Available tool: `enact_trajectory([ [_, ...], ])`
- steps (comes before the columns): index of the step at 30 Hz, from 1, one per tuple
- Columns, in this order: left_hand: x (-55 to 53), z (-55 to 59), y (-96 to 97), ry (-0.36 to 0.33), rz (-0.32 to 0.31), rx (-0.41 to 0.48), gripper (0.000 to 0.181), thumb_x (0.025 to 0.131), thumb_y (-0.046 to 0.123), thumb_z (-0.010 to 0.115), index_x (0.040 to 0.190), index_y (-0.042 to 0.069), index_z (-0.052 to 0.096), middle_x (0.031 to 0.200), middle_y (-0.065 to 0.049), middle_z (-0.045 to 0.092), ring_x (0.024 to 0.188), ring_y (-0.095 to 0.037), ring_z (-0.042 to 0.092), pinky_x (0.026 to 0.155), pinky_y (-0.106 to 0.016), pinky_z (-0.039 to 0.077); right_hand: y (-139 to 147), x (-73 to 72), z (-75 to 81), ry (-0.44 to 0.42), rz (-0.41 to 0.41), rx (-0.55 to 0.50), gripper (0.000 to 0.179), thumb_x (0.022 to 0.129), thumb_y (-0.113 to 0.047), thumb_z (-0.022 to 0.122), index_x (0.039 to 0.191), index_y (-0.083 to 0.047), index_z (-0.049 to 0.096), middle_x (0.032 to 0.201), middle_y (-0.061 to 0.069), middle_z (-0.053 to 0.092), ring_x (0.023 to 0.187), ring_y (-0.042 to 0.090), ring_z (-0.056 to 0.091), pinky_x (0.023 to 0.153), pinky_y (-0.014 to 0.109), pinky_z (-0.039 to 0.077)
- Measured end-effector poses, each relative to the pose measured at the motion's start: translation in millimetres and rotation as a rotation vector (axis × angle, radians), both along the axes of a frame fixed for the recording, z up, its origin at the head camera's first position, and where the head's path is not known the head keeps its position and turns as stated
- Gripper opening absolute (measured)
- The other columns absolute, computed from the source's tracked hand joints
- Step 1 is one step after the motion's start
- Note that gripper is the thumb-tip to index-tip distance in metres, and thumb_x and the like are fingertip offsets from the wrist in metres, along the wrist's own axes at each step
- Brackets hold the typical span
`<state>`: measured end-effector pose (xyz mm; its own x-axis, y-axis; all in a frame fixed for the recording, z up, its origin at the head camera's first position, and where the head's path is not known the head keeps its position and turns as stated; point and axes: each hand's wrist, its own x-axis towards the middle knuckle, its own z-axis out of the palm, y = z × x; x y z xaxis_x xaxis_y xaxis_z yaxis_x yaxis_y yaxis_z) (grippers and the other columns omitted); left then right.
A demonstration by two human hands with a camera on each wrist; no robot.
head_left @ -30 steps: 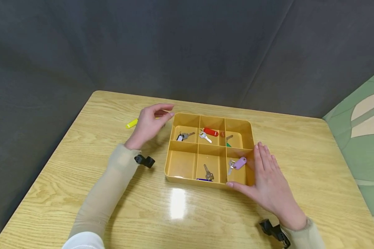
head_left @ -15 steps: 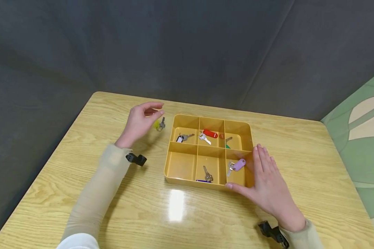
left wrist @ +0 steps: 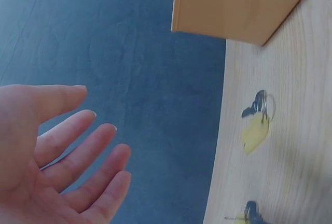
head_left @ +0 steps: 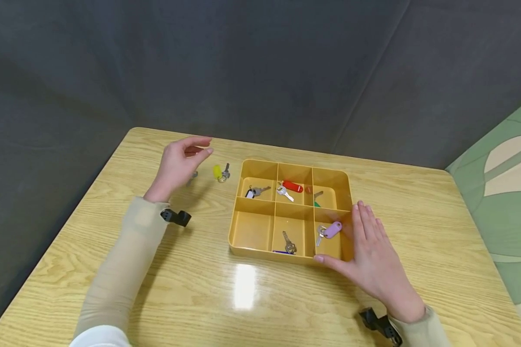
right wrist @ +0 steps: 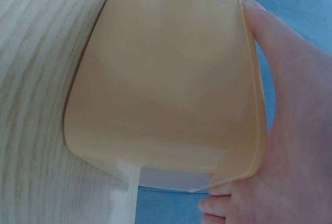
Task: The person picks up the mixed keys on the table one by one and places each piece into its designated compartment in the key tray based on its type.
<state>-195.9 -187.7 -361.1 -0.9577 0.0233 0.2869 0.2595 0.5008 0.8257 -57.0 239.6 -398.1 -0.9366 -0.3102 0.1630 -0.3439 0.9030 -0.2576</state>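
My left hand point(head_left: 178, 161) hovers over the back left of the table, fingers loosely bent and holding nothing. Just right of it lies a key with a yellow tag point(head_left: 217, 171), seen also as a yellow-tagged key point(left wrist: 256, 130) in the left wrist view. Another key point(head_left: 193, 177) shows partly from under the hand. My right hand point(head_left: 379, 262) rests straight-fingered along the right side of a yellow six-compartment organizer box point(head_left: 253, 251), thumb at its front rim. Inside are keys with a red tag point(head_left: 293, 186), a purple tag point(head_left: 333, 230), and white, green and blue tags.
The front left compartment point(head_left: 253, 231) holds no key. Behind the wooden table point(head_left: 191, 289) hangs a dark curtain point(head_left: 243, 72). A green patterned surface point(head_left: 512, 193) stands off the right side.
My left hand has moved left, away from the box, and let go of the yellow-tagged key, which now lies uncovered on the table. The right hand has stayed at the box.
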Motion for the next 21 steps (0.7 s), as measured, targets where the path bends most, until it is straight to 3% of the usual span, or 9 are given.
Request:
enact_trajectory([
  [21,1.6,-5.4,-24.8,-0.028,0.051,-0.048,0.035,0.098,0.024,0.071,0.129,0.009,0.071,0.123,-0.007,0.069,0.103,-0.021,0.066,0.094,-0.037,0.053,1.3,-0.1,0.3,-0.013,-0.008,0.007,0.132,0.078,-0.075,0.071,0.158,0.01,0.01,0.164,0.03,0.01,0.151,0.044,0.011,0.123,0.052,0.006],
])
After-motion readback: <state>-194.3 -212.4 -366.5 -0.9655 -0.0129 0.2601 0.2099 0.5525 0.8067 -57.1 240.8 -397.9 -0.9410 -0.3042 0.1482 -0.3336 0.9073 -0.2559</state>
